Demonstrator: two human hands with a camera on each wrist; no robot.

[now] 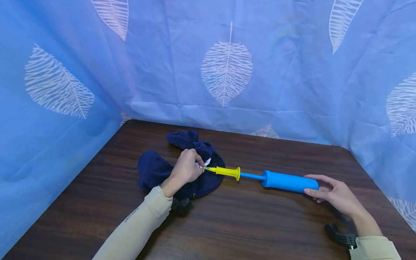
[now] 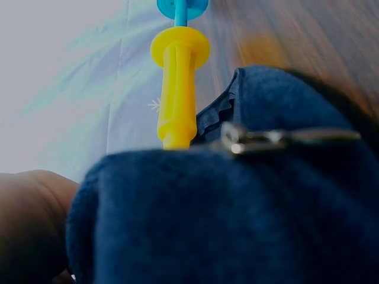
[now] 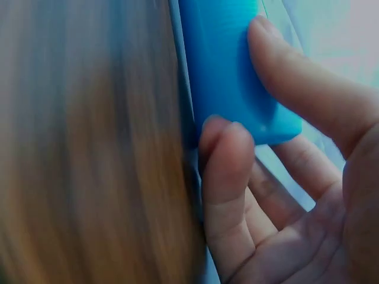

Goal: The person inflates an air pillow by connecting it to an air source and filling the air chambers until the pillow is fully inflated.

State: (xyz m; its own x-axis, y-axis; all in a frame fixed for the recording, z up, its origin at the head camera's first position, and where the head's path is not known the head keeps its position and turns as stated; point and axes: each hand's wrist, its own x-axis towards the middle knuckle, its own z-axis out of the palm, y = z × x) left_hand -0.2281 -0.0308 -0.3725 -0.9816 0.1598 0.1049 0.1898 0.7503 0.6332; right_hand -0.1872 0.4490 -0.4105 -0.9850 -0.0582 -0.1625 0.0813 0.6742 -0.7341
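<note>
A navy fabric neck pillow (image 1: pixel 152 172), limp and roughly U-shaped, lies left of centre on the table. My left hand (image 1: pixel 186 167) is over it, pinching the white inner piece (image 1: pixel 208 162) where the nozzle of a hand pump meets it. The pump's yellow handle (image 1: pixel 228 173) points at the pillow, and its blue rod is drawn out of the blue barrel (image 1: pixel 289 181). My right hand (image 1: pixel 336 195) grips the barrel's far end between thumb and fingers. In the left wrist view a metal zipper pull (image 2: pixel 278 139) shows on the pillow; fabric hides the left fingertips.
Dark wooden table (image 1: pixel 260 224) lies under everything, with its back edge close behind the pillow. Blue leaf-print curtains (image 1: pixel 182 68) surround the table at the back and both sides. Black wrist straps (image 1: pixel 341 236) sit at both cuffs.
</note>
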